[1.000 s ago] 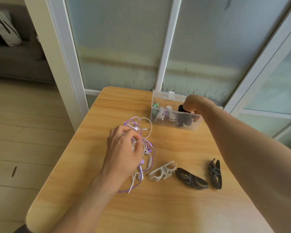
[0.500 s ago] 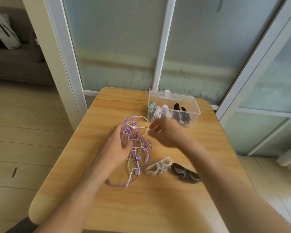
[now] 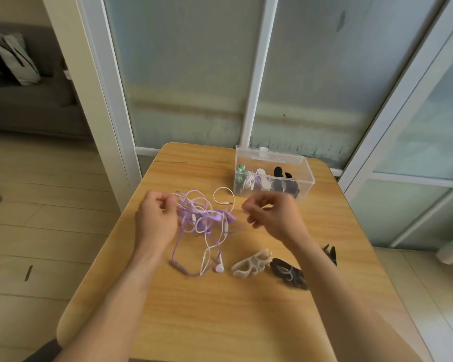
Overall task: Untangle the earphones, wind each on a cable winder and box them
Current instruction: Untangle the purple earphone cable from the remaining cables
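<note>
A tangle of purple and white earphones (image 3: 204,218) lies mid-table, with a white earbud (image 3: 219,268) trailing toward me and a jack plug (image 3: 226,203) looping off at the back. My left hand (image 3: 156,222) grips the tangle's left side. My right hand (image 3: 271,218), blurred, pinches a thin strand at the tangle's right side. A white cable winder (image 3: 251,263) and a black winder (image 3: 289,274) lie near my right forearm. A second black winder (image 3: 331,253) is partly hidden behind that arm. The clear box (image 3: 270,154) at the back stands open and holds wound earphones.
The small wooden table (image 3: 220,322) stands against frosted glass doors with white frames (image 3: 254,87). Its left edge drops to a wooden floor (image 3: 37,218). A grey sofa (image 3: 24,105) sits far left in the other room.
My right hand left the box, came back over the table and now pinches at the tangle's right side. My left hand shifted to the tangle's left edge and spread it.
</note>
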